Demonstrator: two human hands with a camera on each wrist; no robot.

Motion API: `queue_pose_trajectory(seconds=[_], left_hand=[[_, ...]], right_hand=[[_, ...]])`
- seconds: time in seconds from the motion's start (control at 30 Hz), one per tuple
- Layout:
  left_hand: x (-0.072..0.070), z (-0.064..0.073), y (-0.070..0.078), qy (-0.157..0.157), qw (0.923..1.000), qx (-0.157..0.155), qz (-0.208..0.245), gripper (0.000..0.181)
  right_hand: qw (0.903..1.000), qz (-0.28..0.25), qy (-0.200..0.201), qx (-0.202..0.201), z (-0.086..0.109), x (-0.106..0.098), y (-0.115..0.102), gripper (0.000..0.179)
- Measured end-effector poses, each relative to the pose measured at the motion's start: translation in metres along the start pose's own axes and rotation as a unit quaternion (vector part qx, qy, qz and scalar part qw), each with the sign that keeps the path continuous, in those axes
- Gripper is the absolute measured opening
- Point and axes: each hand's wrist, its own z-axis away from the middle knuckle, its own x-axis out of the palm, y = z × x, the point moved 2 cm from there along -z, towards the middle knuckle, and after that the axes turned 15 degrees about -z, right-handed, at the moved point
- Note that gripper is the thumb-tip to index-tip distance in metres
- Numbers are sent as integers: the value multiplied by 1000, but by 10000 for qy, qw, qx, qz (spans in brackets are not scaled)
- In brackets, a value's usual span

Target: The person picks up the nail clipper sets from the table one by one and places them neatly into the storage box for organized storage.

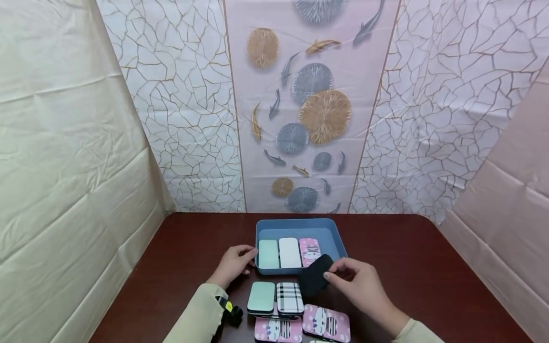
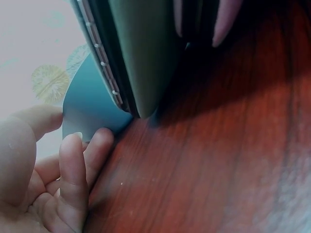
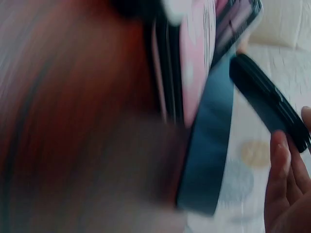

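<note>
In the head view, my right hand [image 1: 358,286] pinches a thin, rounded black case [image 1: 314,276] by its right edge. The case hangs tilted over the front right part of a blue tray [image 1: 296,272]. From the right wrist view, the black case [image 3: 269,104] is seen edge-on, with fingers and thumb at its lower end. My left hand [image 1: 233,264] touches the left rim of the tray with loosely bent fingers [image 2: 73,160]. Inside the tray a mint case [image 1: 268,254], a white case [image 1: 290,253] and a pink patterned case [image 1: 309,248] lie side by side.
Before the tray, a mint case [image 1: 261,296] and a plaid case [image 1: 289,298] lie on top of pink patterned cases [image 1: 279,329]. Another pink case [image 1: 327,324] is to their right. A black strap [image 1: 233,314] hangs by the left sleeve. Curtains enclose the brown table [image 1: 193,238].
</note>
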Motion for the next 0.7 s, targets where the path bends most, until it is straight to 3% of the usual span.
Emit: queue_pose_trajectory(seconds=[0.13,0.33,0.7], left_hand=[[0,-1,3,-3,10000,-5,-26,45],[0,-1,2,55,9999,-55,-65,43],[1,0,4,80,9998,-115,-102,43]], right_hand=[[9994,327,-9,-86,1,-23,3,18],[9995,296,22,45,1,-41,12,21],[9948,-310,-219,940,-6,-53,28,33]])
